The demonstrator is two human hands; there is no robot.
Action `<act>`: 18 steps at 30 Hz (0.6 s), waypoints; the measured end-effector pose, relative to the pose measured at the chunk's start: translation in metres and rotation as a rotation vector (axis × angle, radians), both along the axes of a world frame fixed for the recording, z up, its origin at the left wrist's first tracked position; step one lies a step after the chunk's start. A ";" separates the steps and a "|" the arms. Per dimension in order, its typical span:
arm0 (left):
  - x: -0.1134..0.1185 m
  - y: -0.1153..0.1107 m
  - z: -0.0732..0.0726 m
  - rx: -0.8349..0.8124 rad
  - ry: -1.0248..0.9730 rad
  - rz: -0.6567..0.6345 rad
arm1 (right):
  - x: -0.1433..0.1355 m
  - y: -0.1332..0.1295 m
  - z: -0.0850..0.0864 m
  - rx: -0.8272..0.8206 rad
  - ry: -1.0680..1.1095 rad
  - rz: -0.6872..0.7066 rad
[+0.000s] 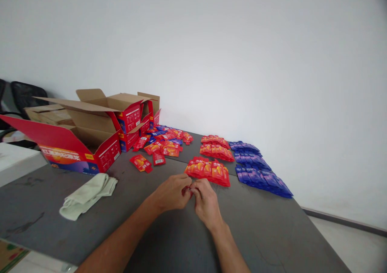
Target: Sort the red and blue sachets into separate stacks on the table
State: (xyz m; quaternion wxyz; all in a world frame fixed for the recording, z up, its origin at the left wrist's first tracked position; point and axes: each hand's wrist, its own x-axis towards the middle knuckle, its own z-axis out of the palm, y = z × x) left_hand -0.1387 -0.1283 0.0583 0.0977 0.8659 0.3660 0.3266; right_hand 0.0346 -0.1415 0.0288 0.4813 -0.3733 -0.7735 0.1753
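Observation:
My left hand (173,191) and my right hand (206,200) meet at their fingertips over the middle of the table. Both have curled, closed fingers, and whatever they pinch is hidden or too small to make out. Just beyond them lies a row of overlapping red sachets (208,170) with orange print. Two more red rows (217,152) sit behind it. To the right are rows of blue-purple sachets (260,178). Loose red sachets (141,163) and some blue ones are scattered in a pile left of the rows.
Open red cardboard boxes (107,156) stand at the left on the dark grey table (260,232), flaps up. A folded pale green cloth (87,196) lies before them. A white surface (18,162) and a black chair (28,96) are at far left. Behind rises a white wall (211,55).

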 end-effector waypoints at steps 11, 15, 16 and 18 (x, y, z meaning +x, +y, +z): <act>-0.001 0.007 -0.013 0.033 0.060 -0.043 | 0.003 0.002 0.002 0.062 -0.114 -0.099; 0.004 0.007 -0.017 0.050 0.124 -0.043 | 0.007 0.003 0.000 0.091 -0.201 -0.126; 0.004 0.007 -0.018 0.054 0.140 -0.046 | 0.008 0.004 -0.001 0.087 -0.208 -0.126; 0.006 0.007 -0.020 0.060 0.169 -0.056 | 0.011 0.004 -0.003 0.065 -0.205 -0.120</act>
